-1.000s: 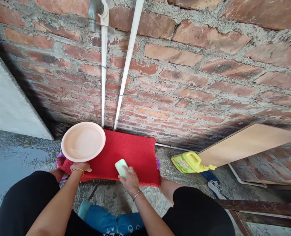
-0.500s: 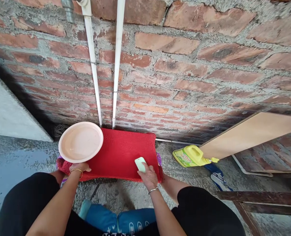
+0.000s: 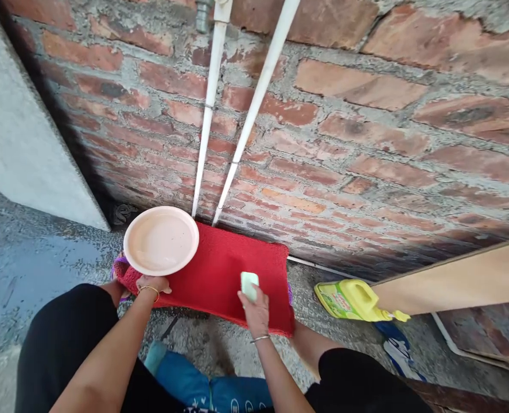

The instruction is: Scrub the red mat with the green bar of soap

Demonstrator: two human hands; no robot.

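Note:
A red cloth or mat (image 3: 228, 264) is spread across a low support between my knees, its front edge hanging down. On its left end stands a pale pink basin (image 3: 162, 241), which looks to have some clear liquid in it. My left hand (image 3: 154, 283) lies on the cloth just below the basin's near rim, thumb stretched out to the right; the other fingers are partly hidden. My right hand (image 3: 256, 312) grips a pale green bar of soap (image 3: 249, 285) over the right part of the cloth, fingers wrapped round its near end.
Brick wall (image 3: 306, 126) rises behind, with two white pipes (image 3: 248, 126) running down it. On the right are a yellow jug (image 3: 349, 298), a leaning board (image 3: 461, 275) and a blue-and-white sandal (image 3: 400, 355). A grey slab (image 3: 34, 126) stands left, beside wet floor.
The view has turned, so the scene appears tilted and shifted right. My right hand has moved the soap a little farther up the cloth, away from its front edge. My left hand stays by the basin.

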